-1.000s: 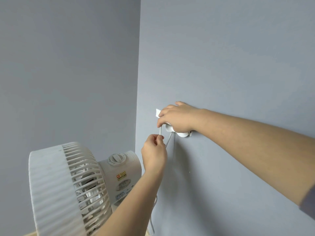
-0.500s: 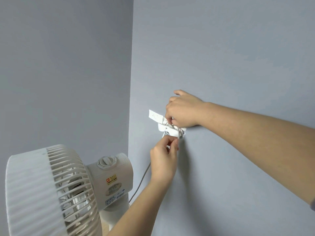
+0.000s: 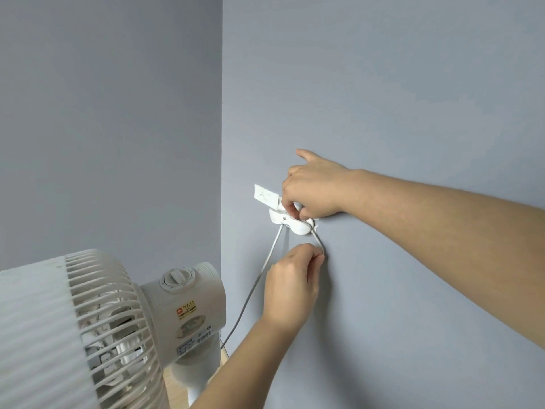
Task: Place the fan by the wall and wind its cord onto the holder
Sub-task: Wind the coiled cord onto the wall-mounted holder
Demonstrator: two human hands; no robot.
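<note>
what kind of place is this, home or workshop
Probably a corner of a home room: plain grey-blue painted walls, a white plastic electric fan and a small white plastic cord holder stuck to the wall.

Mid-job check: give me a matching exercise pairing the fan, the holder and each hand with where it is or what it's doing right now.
Things:
1. fan
2. holder
3. left hand
4. right hand

Place or state:
A. pinches the cord just below the holder
B. stands at lower left, near the wall corner
C. fingers curled on top of the holder
D. fixed to the wall, with cord hanging from both sides

Pairs: 1-B, 2-D, 3-A, 4-C
</note>
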